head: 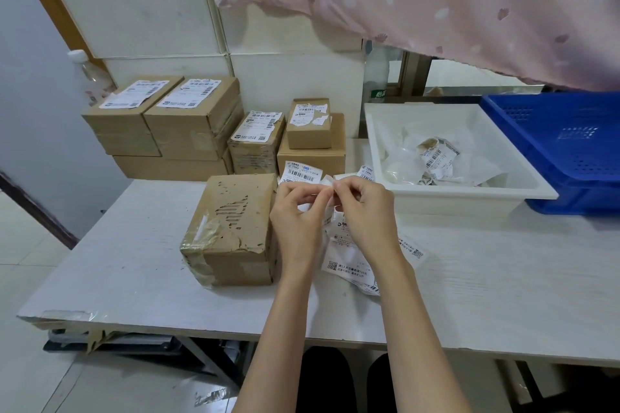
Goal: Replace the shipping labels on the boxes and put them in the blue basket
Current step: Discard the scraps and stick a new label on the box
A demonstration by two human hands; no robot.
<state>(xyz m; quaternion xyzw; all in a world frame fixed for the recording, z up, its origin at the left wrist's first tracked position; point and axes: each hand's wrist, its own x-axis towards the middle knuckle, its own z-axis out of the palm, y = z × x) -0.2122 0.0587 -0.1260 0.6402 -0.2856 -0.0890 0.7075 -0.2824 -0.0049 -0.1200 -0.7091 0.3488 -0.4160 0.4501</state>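
1. Both hands were kept busy on one new label: the left hand and the right hand were each pinched on its top edge, fingers curled, apparently so the backing could be picked apart. A tear could've been started right there if the two were pulled unevenly, or the sticky side could've been folded onto itself, which pretty much ruins a label.

2. Loose labels were spread on the bench under the wrists. An exposed adhesive corner could easily have been caught on them.

3. The stripped box was parked just left of the hands, its top skin ripped down to the corrugation. Poor sticking could be expected on that rough patch, so bubbles or a lifted edge were a fair bet.

4. Behind it, the stacked boxes were seen with old labels on, so a mix-up was possible.

5. The white tray of scraps was set right beside the blue basket at far right. The peeled backing could've been dropped in the wrong one.
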